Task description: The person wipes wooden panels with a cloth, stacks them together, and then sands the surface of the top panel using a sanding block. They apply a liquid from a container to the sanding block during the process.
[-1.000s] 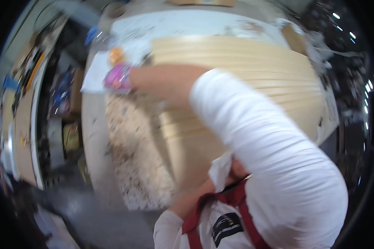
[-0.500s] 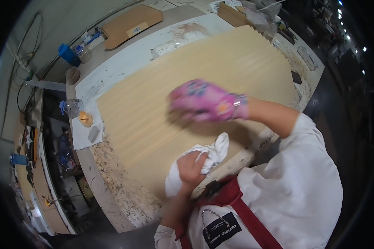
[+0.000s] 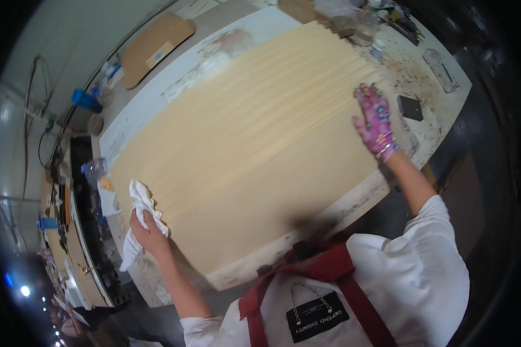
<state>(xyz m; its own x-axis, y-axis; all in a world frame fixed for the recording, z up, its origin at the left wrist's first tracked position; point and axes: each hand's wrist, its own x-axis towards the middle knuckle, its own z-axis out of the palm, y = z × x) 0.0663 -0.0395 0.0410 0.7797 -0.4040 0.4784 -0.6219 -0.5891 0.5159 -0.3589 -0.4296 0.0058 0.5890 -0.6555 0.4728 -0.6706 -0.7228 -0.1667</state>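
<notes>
A broad stack of thin pale-yellow sheets [image 3: 260, 168], fanned so their far edges show as overlapping strips, covers most of the worktable. Bare and at the stack's left edge, my left hand [image 3: 148, 231] is closed around a crumpled white cloth [image 3: 140, 202]. My right hand [image 3: 375, 118], in a pink flowered glove, lies with fingers spread on the right end of the sheets. A dark flat block [image 3: 410, 107] lies on the table just right of it.
The stained worktable [image 3: 440, 124] carries a clear plastic box [image 3: 440, 70] at the right. A cardboard piece [image 3: 157, 47] and a blue cup [image 3: 87, 100] sit along the far left. Plastic bags [image 3: 338, 8] and tools clutter the far right. Shelving [image 3: 78, 254] stands left of the table.
My left hand has carried the cloth from the near edge to the stack's left edge. My right hand has moved from over the middle to the right end, its fingers now spread.
</notes>
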